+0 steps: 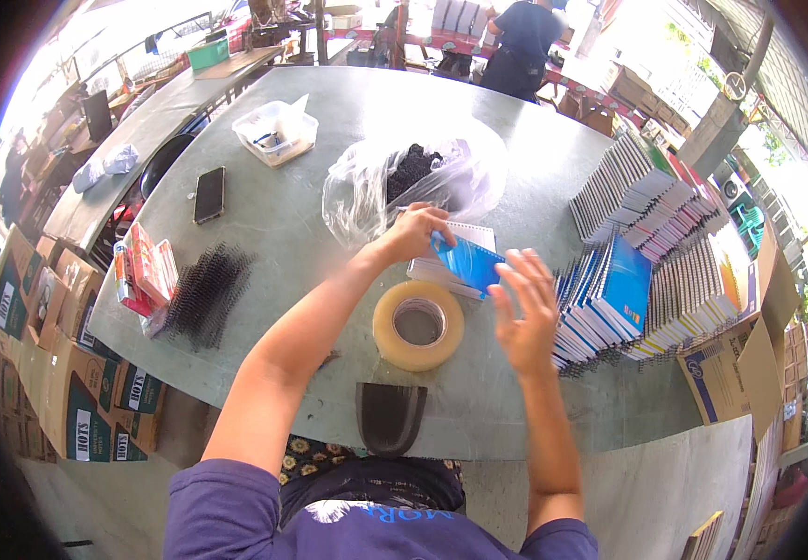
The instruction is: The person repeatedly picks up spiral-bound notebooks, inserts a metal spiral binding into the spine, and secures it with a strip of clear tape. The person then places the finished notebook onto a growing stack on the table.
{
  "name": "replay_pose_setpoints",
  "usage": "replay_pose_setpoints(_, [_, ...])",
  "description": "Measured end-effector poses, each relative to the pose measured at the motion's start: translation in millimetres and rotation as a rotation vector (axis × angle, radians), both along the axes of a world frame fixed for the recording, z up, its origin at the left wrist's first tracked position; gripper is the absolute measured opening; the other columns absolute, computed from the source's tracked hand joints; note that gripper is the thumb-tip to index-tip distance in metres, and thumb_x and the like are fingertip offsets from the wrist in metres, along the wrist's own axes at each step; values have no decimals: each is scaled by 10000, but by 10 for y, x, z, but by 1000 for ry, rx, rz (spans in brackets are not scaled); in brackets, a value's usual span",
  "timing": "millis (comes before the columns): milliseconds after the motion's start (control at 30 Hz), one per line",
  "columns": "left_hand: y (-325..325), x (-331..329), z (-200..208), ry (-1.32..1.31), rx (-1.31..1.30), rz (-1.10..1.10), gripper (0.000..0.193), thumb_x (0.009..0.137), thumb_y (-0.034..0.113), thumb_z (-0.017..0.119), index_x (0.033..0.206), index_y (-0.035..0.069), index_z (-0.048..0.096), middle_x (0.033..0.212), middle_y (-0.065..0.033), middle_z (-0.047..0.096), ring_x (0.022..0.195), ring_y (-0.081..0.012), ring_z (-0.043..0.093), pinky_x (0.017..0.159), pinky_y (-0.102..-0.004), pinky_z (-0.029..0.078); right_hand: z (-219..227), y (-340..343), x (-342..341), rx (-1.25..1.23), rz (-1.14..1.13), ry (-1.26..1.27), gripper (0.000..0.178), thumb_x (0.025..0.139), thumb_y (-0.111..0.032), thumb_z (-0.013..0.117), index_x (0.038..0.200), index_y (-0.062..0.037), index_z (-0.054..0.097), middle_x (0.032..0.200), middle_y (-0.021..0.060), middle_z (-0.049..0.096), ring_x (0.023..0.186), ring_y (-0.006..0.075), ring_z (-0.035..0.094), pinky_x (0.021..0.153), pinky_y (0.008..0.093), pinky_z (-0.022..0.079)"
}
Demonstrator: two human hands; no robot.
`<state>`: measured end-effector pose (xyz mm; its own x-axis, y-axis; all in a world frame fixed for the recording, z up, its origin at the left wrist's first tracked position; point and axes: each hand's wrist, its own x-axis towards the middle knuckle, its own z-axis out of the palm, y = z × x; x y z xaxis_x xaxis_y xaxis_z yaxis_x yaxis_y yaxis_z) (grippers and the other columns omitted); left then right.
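My left hand (pixel 416 231) pinches the blue cover (pixel 469 265) beyond the tape (pixel 386 327); my right hand (pixel 527 315), fingers spread, is at its other end (touching or not, I can't tell from here).

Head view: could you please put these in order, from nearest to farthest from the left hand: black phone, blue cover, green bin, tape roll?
From the left hand:
1. Blue cover, at the hand, toward its right.
2. Tape roll, below it in view.
3. Black phone, to the left.
4. Green bin, beyond the phone.
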<state>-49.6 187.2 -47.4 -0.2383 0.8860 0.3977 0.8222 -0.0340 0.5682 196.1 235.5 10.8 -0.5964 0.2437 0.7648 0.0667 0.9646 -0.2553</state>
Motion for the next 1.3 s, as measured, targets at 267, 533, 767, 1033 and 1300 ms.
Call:
replay_pose_setpoints(267, [-416,-18,69,-423,53,333,542,681,-130,410,1093,117,661,1082,-129,618,1093,-219,554,929,-277,429,-565,-44,-1073,67,-118,-312,470,720,-219,734,1125,-27,594,1190,144,578,1157,317,510,931,412,425])
replay_pose_setpoints(533, [-1109,215,1,-628,93,329,315,834,10,578,1147,34,596,1060,-111,634,985,-167,592,872,-303,472,-520,22,-940,-95,37,-330,284,695,-62,697,976,-51,664,942,108,664,873,317,615,767,386,490])
replay_pose_setpoints(767, [-1110,723,69,-1592,415,-21,443,772,87,745,1152,-25,547,1055,-113,645,924,-165,620,867,-317,491,-195,-315,-372,-1359,563,551,177,826,-7,641,999,-21,607,928,45,625,872,98,589,759,235,489])
replay_pose_setpoints(1033, [-1262,902,-50,-1137,72,-92,329,711,-51,742,1016,22,641,893,-18,661,830,-100,606,801,-255,499,-701,-364,-75,-1241,253,-53,304,731,49,720,1005,-3,597,845,44,652,763,97,594,726,233,487])
replay_pose_setpoints(1300, [-1316,864,-202,-929,102,16,211,722,-36,731,913,22,664,845,1,670,779,-68,592,742,-242,496,-577,-672,-215,-900,182,226,408,761,-87,735,1116,1,554,993,77,625,886,159,592,890,325,430])
